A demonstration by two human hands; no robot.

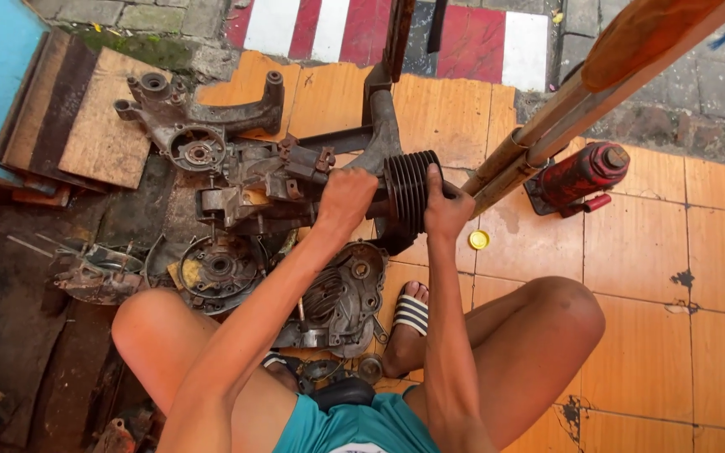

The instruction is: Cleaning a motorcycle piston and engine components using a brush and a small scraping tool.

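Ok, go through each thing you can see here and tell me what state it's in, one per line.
Finned cylinder: on its side, gripped on both sides.
Left hand: closed on the cylinder's left side.
Right hand: pressed on the cylinder's right side.
Engine casing: stripped, greasy, lying on the floor.
Side cover: off, lying flat.
Red bottle jack: tipped on its side.
Yellow cap: loose on the tile.

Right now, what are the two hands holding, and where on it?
Both grip the black finned cylinder: the left hand on its end toward the engine block, the right hand on the outer end, fingers over the fins.
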